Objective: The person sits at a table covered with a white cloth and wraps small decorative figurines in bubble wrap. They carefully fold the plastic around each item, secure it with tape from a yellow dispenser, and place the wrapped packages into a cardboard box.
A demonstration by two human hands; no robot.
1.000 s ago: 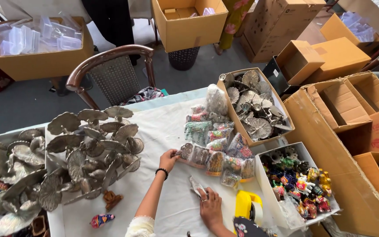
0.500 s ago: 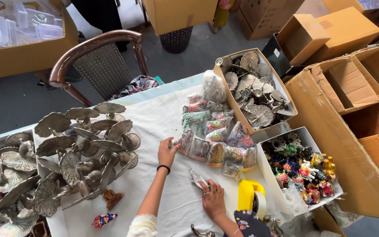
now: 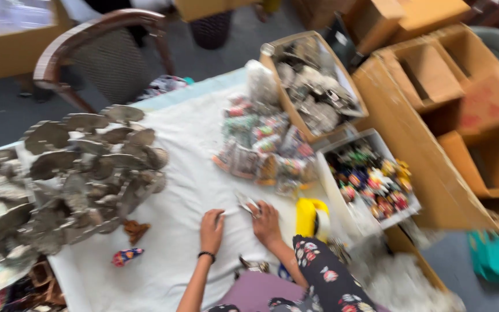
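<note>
Both my hands rest on the white cloth of the table (image 3: pixel 186 190), close together. My left hand (image 3: pixel 211 230), with a dark band at the wrist, touches the cloth with its fingers bent. My right hand (image 3: pixel 265 222) holds a small clear-wrapped packet (image 3: pixel 246 203) at its fingertips. Just beyond the hands lies a pile of small packaged figures in clear bags (image 3: pixel 261 149). The frame is blurred, so fine detail of the grip is unclear.
A heap of grey metal leaf shapes (image 3: pixel 70 173) covers the left side. A cardboard box of grey pieces (image 3: pixel 313 86) and a white tray of colourful figures (image 3: pixel 371 179) stand at right, beside a yellow tape dispenser (image 3: pixel 312 218). A wooden chair (image 3: pixel 99 52) and open cartons (image 3: pixel 434 75) surround the table.
My left hand has pulled back from the pile of packets toward me and now sits beside my right hand. The camera view has swung and blurred.
</note>
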